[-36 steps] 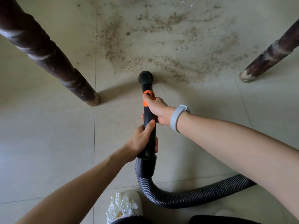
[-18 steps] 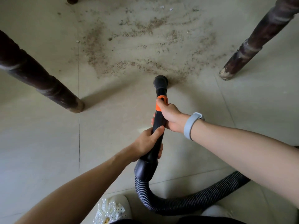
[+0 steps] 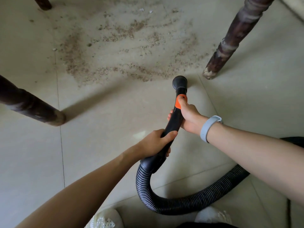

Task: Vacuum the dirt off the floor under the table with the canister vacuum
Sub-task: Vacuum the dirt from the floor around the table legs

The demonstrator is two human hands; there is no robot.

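The black plastic vacuum wand with an orange collar [image 3: 175,116] is held at centre right of the frame, its round nozzle [image 3: 179,81] set down at the lower edge of the gritty brown dirt patch [image 3: 115,51] spread across the smooth beige tiled floor [image 3: 29,153]. The wand's lower end is gripped by the left hand [image 3: 158,142]; higher up it is clasped by the right hand [image 3: 189,117], thumb laid on the orange collar. A ribbed black hose [image 3: 181,206] is curled along the bottom. Dark turned wooden table legs [image 3: 230,38] are seen upper right and at left.
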